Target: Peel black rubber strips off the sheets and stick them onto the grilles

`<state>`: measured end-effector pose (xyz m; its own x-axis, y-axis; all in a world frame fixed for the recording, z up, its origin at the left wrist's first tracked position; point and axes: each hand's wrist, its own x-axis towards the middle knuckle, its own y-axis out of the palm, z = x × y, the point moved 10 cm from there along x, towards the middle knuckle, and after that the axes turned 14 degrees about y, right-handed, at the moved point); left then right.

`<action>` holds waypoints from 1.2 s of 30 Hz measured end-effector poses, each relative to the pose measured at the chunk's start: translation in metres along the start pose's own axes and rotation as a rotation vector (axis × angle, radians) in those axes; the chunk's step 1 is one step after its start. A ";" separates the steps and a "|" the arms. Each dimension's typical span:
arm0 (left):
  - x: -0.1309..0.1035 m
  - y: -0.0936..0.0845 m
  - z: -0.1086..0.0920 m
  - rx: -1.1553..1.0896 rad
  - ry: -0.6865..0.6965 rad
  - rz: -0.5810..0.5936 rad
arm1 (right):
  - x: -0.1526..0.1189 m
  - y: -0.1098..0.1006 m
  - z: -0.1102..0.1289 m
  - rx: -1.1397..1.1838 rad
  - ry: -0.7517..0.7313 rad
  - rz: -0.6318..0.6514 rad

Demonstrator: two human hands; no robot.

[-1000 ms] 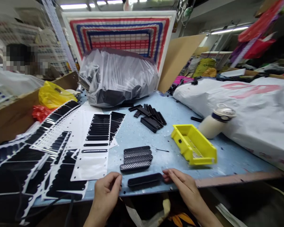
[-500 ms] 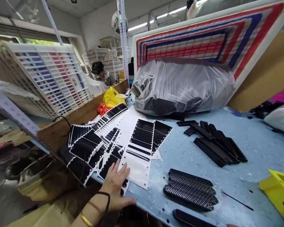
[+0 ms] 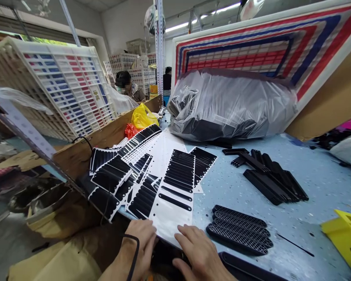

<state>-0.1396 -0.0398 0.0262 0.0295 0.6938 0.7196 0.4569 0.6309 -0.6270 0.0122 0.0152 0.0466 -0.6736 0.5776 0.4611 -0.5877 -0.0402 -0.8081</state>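
Observation:
A white sheet of black adhesive strips (image 3: 179, 169) lies along the table with its bare lower end at the near edge, between my hands. At its lower left corner, my left hand (image 3: 139, 240) has its fingers bent and pressed together, closed on the margin; its thumb is partly hidden. My right hand (image 3: 197, 248) reaches the lower right corner with fingers stretched out and thumb apart, open. Beside it, several black mesh-patterned strips (image 3: 240, 230) sit in a row. A smooth black strip (image 3: 245, 269) is partly covered by my right forearm.
More strip sheets (image 3: 112, 173) overlap on the left. Black plastic pieces (image 3: 273, 177) are piled on the right, near a yellow bin (image 3: 343, 240). A large plastic bag of dark parts (image 3: 231, 109) stands behind. A wooden board (image 3: 105, 134) edges the left side. People sit farther back.
My right hand has come in from the lower right to the sheet. My left hand has drawn its fingers together and moved to the corner. The sheet has slid slightly toward me.

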 end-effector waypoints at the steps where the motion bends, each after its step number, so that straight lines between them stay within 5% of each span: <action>1: 0.006 -0.001 0.013 -0.029 -0.072 -0.030 | 0.008 0.001 0.001 -0.001 0.031 0.012; 6: 0.020 0.030 0.096 -0.414 -0.634 -0.109 | 0.016 0.018 -0.008 -0.032 0.091 -0.017; 9: 0.027 0.060 0.111 -0.702 -0.812 -0.127 | 0.005 0.049 -0.024 -0.112 0.102 0.074; 12: 0.032 0.074 0.107 -0.811 -0.879 -0.129 | -0.004 0.077 -0.031 -0.155 0.079 0.216; 15: 0.031 0.082 0.098 -0.934 -0.947 -0.140 | -0.006 0.078 -0.030 -0.157 0.085 0.240; 26: 0.043 0.074 0.059 -1.181 -1.007 -0.217 | 0.047 -0.008 -0.035 0.107 0.166 -0.199; 32: 0.055 0.076 0.034 -1.331 -0.965 -0.187 | 0.073 0.015 -0.043 0.271 0.365 0.038; 36: 0.061 0.080 0.027 -1.370 -0.948 -0.133 | 0.078 0.012 -0.048 0.398 0.477 0.094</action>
<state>-0.1253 0.0623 0.0113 -0.3491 0.9371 -0.0008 0.8142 0.3037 0.4947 -0.0260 0.0987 0.0554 -0.5105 0.8533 0.1066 -0.7196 -0.3561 -0.5961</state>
